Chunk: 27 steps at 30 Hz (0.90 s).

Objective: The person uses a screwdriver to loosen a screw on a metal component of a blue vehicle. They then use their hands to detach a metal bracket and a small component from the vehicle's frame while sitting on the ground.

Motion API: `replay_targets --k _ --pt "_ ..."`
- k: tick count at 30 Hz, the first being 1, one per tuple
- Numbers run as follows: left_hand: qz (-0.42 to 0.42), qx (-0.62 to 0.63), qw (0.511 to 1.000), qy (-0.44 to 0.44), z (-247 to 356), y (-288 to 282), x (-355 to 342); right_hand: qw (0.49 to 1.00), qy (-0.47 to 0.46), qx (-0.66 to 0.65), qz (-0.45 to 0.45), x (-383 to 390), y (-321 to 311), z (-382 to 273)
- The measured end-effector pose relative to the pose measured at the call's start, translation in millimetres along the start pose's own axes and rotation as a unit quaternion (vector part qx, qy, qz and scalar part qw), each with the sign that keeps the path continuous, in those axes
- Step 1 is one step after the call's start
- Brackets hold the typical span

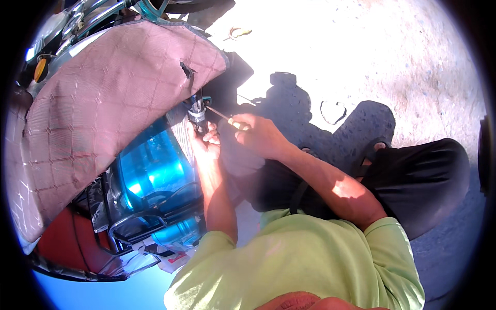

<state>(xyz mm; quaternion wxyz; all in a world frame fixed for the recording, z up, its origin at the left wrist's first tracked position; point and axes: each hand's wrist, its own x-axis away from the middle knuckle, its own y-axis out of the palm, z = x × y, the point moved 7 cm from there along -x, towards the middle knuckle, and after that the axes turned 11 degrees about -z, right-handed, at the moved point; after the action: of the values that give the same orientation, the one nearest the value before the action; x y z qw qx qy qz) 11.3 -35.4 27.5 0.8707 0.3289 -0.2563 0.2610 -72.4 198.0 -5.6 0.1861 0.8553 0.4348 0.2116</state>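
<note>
A screwdriver with a yellowish handle [238, 124] is gripped in my right hand [262, 136], its thin shaft pointing up and left. At the shaft's end is a dark cylindrical part with a silvery band [197, 114], under the edge of a pink quilted cover [113, 93]. My left hand [205, 143] closes around the lower end of that part. Whether the screwdriver's tip touches it I cannot tell. Shiny blue panels [155, 163] of a vehicle lie just left of my left forearm.
Black bars [137, 225] and a red panel [70, 237] are at the lower left. Beyond the cover are chrome tubes and an orange reflector [40, 70]. My black-trousered leg [418, 181] is bent at the right. A thin curved loop [333, 112] lies on the sunlit ground.
</note>
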Motion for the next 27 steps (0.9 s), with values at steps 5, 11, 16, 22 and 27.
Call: replay_targets --k 5,11,16,22,27 --pt "0.007 0.016 1.0 0.004 0.7 -1.8 2.1 0.997 0.015 -0.067 -0.019 0.3 0.1 -6.0" --pt "-0.005 0.016 1.0 -0.001 -1.5 1.1 -3.2 0.999 -0.041 -0.027 0.017 -2.5 0.2 -2.2" --pt "0.008 0.004 1.0 0.014 0.4 0.0 1.6 0.999 -0.047 0.003 0.017 -3.2 3.3 -1.9" --pt "0.015 0.008 1.0 0.006 -1.1 5.0 1.4 0.997 -0.062 0.03 0.023 -6.8 -0.4 -0.5" --pt "0.008 0.004 1.0 0.003 -0.6 0.7 0.9 0.983 -0.055 0.169 0.043 -7.1 -5.8 -11.7"
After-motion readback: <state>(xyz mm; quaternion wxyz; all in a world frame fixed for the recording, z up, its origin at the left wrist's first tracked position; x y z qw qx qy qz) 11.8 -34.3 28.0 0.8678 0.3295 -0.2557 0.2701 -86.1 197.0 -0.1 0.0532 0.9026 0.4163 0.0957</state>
